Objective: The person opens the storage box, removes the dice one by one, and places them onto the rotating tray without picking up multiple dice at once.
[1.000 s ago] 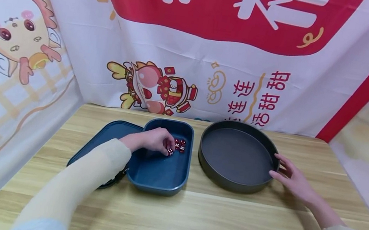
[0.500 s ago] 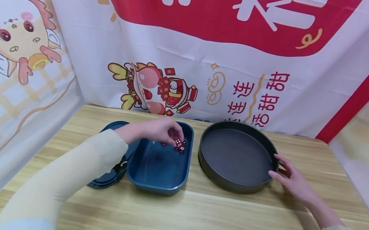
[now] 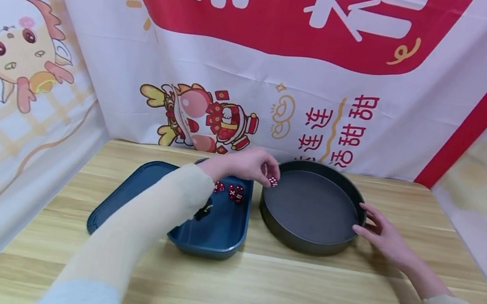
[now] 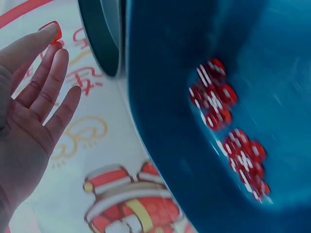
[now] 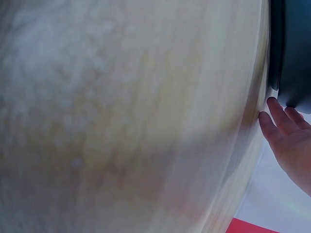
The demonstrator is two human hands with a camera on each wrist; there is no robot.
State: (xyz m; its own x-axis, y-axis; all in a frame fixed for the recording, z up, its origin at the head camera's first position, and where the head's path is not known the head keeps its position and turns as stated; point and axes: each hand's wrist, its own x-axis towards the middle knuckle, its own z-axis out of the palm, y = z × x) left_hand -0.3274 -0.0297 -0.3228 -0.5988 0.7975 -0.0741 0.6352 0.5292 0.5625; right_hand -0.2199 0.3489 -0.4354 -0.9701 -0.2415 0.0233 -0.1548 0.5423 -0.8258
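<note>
My left hand [image 3: 251, 165] pinches a red die [image 3: 272, 181] with white pips between thumb and fingertips, up at the left rim of a round dark pan [image 3: 313, 204]. In the left wrist view the die [image 4: 52, 30] shows at the thumb tip. Below my left forearm stands a blue rectangular box [image 3: 212, 236], holding several more red dice [image 3: 235, 193] along its far side. My right hand [image 3: 384, 236] touches the pan's right side with fingers spread; in the right wrist view its fingertips [image 5: 272, 100] lie at the dark wall.
A blue lid [image 3: 124, 192] lies left of the box, partly behind my left sleeve. A wooden table [image 3: 278, 299] carries everything. White printed cloth [image 3: 235, 77] hangs at the back and both sides.
My left hand has gone from low inside the blue box, among the dice, up and right to the pan's rim, carrying a die. My right hand stays at the pan.
</note>
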